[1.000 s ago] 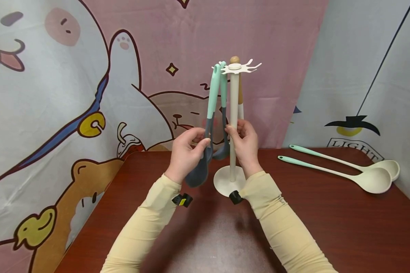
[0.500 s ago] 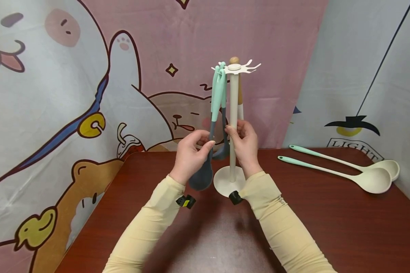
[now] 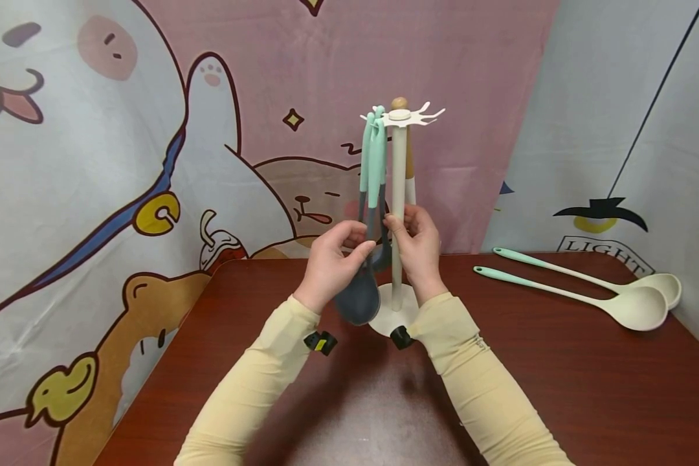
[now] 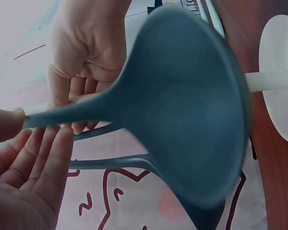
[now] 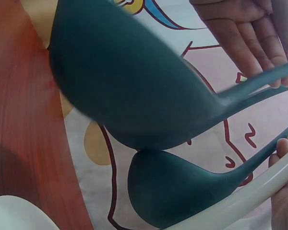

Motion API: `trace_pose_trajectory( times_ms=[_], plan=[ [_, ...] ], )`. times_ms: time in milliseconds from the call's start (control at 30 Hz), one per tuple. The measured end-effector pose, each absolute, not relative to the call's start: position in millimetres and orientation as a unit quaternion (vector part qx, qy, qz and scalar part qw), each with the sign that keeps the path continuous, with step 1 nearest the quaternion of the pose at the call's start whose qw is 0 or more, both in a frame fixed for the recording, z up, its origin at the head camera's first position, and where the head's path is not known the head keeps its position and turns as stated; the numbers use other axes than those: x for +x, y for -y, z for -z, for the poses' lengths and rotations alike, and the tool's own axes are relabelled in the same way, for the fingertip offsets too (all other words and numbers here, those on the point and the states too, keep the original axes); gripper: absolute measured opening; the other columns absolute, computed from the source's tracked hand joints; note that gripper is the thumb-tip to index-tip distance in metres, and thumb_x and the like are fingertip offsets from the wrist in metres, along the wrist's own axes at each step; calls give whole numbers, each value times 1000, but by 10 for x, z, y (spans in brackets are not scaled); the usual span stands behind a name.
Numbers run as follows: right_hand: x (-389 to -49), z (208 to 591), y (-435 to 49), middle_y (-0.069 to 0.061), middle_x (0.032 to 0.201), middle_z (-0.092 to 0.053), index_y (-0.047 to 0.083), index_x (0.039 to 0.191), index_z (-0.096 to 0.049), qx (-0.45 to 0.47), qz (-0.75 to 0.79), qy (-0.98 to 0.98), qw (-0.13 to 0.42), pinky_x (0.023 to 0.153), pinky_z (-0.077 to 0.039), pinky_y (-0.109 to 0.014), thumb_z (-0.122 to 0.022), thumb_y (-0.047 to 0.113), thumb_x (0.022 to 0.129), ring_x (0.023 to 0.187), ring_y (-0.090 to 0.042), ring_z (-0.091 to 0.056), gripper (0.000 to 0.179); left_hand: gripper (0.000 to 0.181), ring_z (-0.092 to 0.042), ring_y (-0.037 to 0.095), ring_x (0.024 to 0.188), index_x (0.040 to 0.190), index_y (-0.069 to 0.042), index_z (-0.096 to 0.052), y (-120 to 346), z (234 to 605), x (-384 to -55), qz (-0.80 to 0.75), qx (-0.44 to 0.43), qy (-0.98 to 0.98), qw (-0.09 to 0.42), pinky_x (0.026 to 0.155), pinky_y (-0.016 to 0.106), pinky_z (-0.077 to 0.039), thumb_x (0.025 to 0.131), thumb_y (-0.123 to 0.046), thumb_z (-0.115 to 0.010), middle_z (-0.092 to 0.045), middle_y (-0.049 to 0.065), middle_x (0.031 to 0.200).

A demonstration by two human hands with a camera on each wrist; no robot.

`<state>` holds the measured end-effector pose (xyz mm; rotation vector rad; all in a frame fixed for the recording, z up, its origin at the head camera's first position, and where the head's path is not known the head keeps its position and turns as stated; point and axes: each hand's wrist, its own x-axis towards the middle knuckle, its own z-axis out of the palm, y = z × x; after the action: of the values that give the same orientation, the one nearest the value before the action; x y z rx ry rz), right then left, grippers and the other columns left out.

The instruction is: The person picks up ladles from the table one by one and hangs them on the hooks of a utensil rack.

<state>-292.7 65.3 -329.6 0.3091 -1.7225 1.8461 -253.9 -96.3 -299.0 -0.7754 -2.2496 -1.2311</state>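
My left hand (image 3: 332,262) pinches the dark blue-grey neck of a ladle (image 3: 358,301) with thumb and fingers. Its mint handle reaches up to the hooks of a cream utensil stand (image 3: 399,168); whether its hole is fully over a hook I cannot tell. My right hand (image 3: 419,249) grips the stand's pole. Two more mint-handled utensils hang close behind the held ladle; the bowl of one, a smaller dark ladle (image 5: 182,189), shows in the right wrist view. In the left wrist view the held ladle's bowl (image 4: 182,100) is large and hides part of the others.
Two cream ladles (image 3: 635,307) with mint handles lie on the brown table (image 3: 559,388) at the right. A wooden-handled utensil (image 3: 410,162) hangs behind the pole. The round base (image 3: 390,317) stands on the table. A patterned cloth (image 3: 443,52) hangs behind.
My left hand has moved right with the ladle. The ladle's bowl has swung right, in front of the stand's base, and its handle now stands nearly upright. My right hand stays on the pole.
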Motion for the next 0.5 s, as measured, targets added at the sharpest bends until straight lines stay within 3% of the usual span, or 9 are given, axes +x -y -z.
trace_pose_trajectory(
  times_ms=[200, 400, 500],
  plan=[
    [-2926, 3295, -651, -20, 99, -67, -5, 114, -61, 114, -691, 646, 305, 73, -50, -23, -69, 10, 94, 83, -7, -64, 26, 27, -65, 12, 88, 120, -7, -65, 1030, 2909, -2549, 480, -275, 808, 204, 79, 30, -54, 95, -18, -69, -69, 3, 100],
    [-2935, 3292, -653, -21, 101, -67, -6, 113, -62, 112, -685, 648, 313, 73, -47, -21, -67, 7, 95, 82, -8, -61, 23, 39, -64, 17, 100, 131, -5, -59, 1117, 2655, -2639, 553, -275, 757, 213, 87, 35, -50, 97, -23, -65, -67, 9, 115],
    [-2935, 3287, -649, -21, 99, -67, -7, 112, -62, 111, -689, 643, 314, 73, -48, -20, -69, 7, 94, 80, -6, -61, 25, 58, -61, 21, 112, 141, -8, -51, 1144, 2507, -2700, 579, -281, 735, 215, 95, 37, -46, 95, -40, -66, -63, 10, 126]
  ],
)
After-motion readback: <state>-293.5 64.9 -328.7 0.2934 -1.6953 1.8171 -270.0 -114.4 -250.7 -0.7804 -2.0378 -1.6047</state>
